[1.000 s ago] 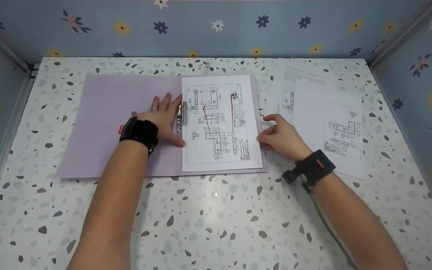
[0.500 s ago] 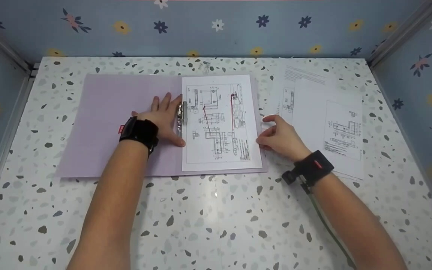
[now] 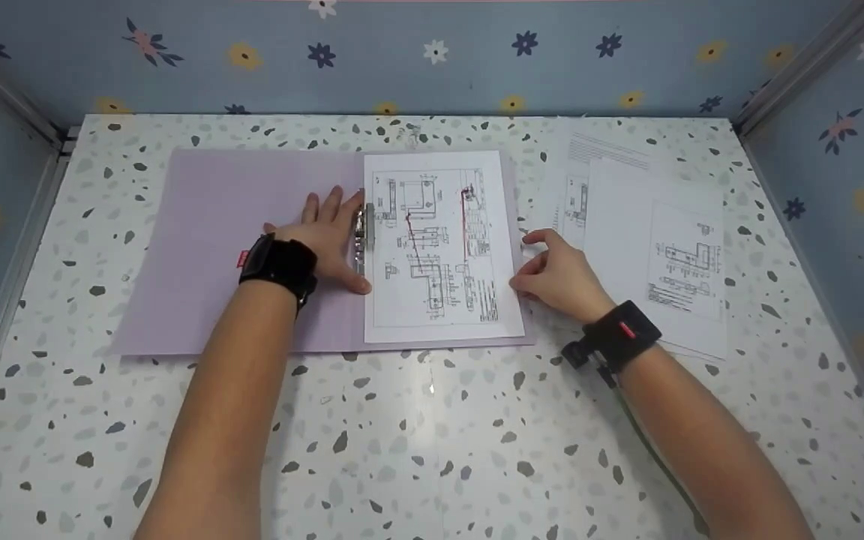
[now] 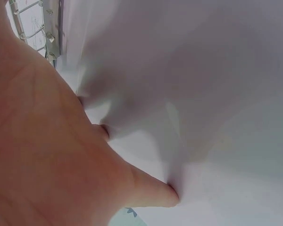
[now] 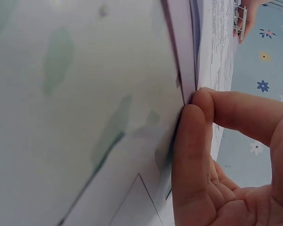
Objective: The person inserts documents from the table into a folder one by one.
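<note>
A pale purple ring binder (image 3: 214,195) lies open on the table, a stack of drawing sheets (image 3: 439,247) on its right side. My left hand (image 3: 327,236) presses flat with spread fingers on the binder beside the metal ring mechanism (image 3: 361,236); its thumb reaches the sheets' left edge. In the left wrist view, the rings (image 4: 35,28) show past the palm. My right hand (image 3: 563,277) pinches at the sheets' right edge with thumb and finger together. The right wrist view shows its fingertips (image 5: 195,115) right where the sheets meet the purple cover.
Several loose printed sheets (image 3: 653,247) overlap on the table at the right, next to the right hand. The speckled table (image 3: 432,450) is bordered by blue flowered panels (image 3: 432,82) at the back and sides.
My right hand has shifted very slightly left and down along the sheets' right edge. The left hand and the binder stay where they were.
</note>
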`<act>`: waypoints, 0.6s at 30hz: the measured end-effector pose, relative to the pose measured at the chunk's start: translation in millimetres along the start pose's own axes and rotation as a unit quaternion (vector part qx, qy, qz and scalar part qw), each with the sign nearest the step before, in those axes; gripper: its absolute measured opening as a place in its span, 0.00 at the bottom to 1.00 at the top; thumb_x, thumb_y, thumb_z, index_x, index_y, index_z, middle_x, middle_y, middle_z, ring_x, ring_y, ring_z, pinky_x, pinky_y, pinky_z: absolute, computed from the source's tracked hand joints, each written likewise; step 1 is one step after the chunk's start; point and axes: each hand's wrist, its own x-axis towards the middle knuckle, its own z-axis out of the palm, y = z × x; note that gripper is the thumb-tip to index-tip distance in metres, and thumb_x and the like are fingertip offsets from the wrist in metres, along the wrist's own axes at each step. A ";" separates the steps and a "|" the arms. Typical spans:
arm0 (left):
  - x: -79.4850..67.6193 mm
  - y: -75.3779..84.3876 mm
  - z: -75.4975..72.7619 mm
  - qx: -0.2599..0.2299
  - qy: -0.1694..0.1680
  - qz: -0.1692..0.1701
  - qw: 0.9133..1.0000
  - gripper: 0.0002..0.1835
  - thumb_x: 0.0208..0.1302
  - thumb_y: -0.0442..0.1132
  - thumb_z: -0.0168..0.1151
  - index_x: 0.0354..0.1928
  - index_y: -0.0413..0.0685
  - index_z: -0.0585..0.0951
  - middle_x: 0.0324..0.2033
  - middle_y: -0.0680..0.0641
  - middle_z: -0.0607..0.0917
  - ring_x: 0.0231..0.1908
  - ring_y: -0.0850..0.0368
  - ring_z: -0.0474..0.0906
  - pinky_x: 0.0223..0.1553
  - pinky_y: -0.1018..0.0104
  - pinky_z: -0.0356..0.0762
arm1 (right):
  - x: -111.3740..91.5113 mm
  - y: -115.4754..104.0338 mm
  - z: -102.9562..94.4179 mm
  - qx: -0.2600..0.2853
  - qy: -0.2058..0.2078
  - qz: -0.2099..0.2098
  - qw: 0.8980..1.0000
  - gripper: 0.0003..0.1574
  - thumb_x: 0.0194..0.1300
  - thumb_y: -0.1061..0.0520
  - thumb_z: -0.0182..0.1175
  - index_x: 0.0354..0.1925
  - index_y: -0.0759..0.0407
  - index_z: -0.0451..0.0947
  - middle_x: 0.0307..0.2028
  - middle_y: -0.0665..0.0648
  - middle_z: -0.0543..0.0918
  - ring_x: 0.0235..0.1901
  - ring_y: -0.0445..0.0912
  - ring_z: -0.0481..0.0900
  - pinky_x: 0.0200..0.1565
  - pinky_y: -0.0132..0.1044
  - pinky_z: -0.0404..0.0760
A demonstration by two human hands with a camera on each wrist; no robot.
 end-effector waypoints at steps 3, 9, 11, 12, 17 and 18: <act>0.2 0.7 -0.3 -0.002 0.001 0.000 1.000 0.76 0.43 0.71 0.74 0.78 0.61 0.27 0.77 0.41 0.28 0.74 0.33 0.24 0.50 0.10 0.38 | -0.3 0.7 -1.1 -0.008 -0.001 0.000 1.000 0.41 0.57 0.59 0.71 0.65 0.58 0.64 0.34 0.57 0.84 0.31 0.50 0.82 0.34 0.37 0.81; 1.0 1.2 0.4 -0.004 0.005 -0.002 1.000 0.76 0.41 0.71 0.74 0.78 0.63 0.28 0.77 0.42 0.28 0.75 0.34 0.25 0.51 0.11 0.38 | -3.1 4.5 -12.3 0.015 -0.006 0.005 1.000 0.38 0.61 0.54 0.70 0.66 0.57 0.65 0.39 0.57 0.84 0.35 0.50 0.84 0.39 0.40 0.84; 0.8 1.0 0.5 -0.005 0.005 -0.003 1.000 0.76 0.41 0.71 0.75 0.78 0.63 0.28 0.77 0.42 0.28 0.75 0.34 0.25 0.51 0.11 0.38 | -5.2 6.0 -20.1 0.035 -0.001 0.007 0.999 0.37 0.63 0.52 0.69 0.66 0.57 0.66 0.42 0.57 0.84 0.38 0.50 0.85 0.41 0.41 0.85; 0.7 0.9 0.3 -0.008 0.004 -0.004 1.000 0.76 0.41 0.71 0.75 0.78 0.63 0.28 0.77 0.42 0.28 0.75 0.34 0.24 0.51 0.10 0.37 | -6.3 7.2 -25.0 0.044 0.004 0.006 0.999 0.36 0.64 0.52 0.68 0.66 0.57 0.66 0.44 0.58 0.84 0.39 0.51 0.85 0.42 0.43 0.85; 1.5 -0.7 0.9 -0.014 0.008 -0.003 1.000 0.76 0.41 0.69 0.75 0.79 0.62 0.29 0.77 0.41 0.29 0.75 0.33 0.25 0.50 0.10 0.37 | -9.5 25.0 -58.0 0.014 0.069 0.003 0.998 0.34 0.67 0.50 0.65 0.66 0.59 0.68 0.51 0.61 0.81 0.48 0.56 0.83 0.48 0.50 0.83; 1.6 -1.0 1.3 -0.012 0.009 -0.003 1.000 0.76 0.41 0.69 0.75 0.79 0.62 0.29 0.77 0.41 0.29 0.75 0.33 0.26 0.50 0.10 0.37 | -10.0 31.1 -66.6 -0.005 0.086 0.006 0.996 0.34 0.67 0.50 0.64 0.66 0.59 0.68 0.53 0.62 0.80 0.50 0.58 0.82 0.50 0.52 0.81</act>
